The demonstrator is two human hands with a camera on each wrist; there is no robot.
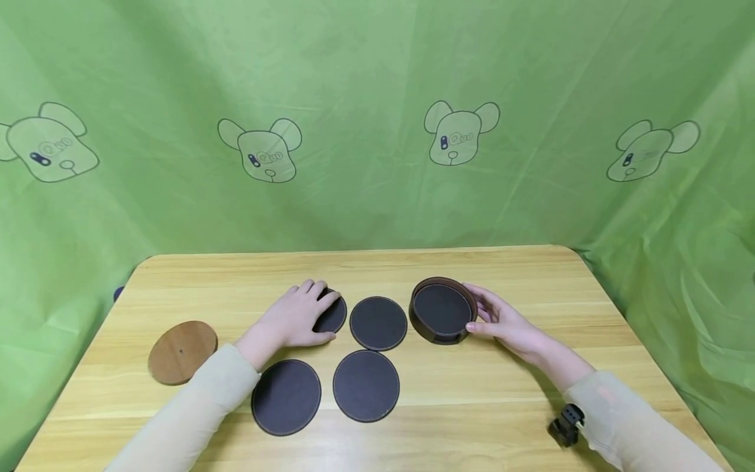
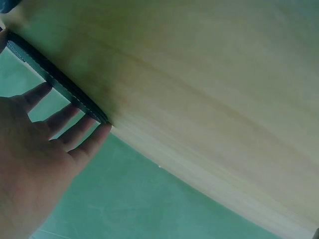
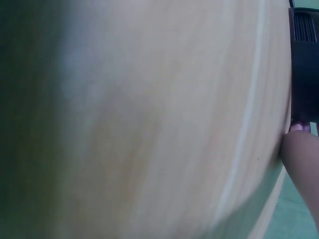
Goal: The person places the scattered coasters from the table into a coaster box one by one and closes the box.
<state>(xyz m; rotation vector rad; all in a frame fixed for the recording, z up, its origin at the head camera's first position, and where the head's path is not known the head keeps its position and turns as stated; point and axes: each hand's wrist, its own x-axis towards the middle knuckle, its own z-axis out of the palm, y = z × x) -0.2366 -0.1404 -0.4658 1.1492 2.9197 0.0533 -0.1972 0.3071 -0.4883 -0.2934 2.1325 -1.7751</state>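
In the head view, my left hand (image 1: 297, 316) spans a round black coaster (image 1: 333, 314), partly hidden beneath it. The left wrist view has the fingertips of that hand (image 2: 45, 154) against the rim of the dark coaster (image 2: 60, 82), with the thumb at its other end. My right hand (image 1: 501, 322) grips the right side of a round brown-black coaster holder (image 1: 444, 337), thumb at the front and fingers behind. Inside the holder lies a black coaster (image 1: 442, 309); how many are stacked under it is hidden. The right wrist view catches the holder's ridged inside (image 3: 305, 74) at its edge.
Three more black stitched coasters lie flat: one (image 1: 378, 323) between the hands, two nearer the front, left (image 1: 286, 397) and right (image 1: 366, 385). A brown wooden disc (image 1: 182, 352) rests at the left of the wooden table (image 1: 460, 419). Green cloth (image 1: 366, 210) hangs behind.
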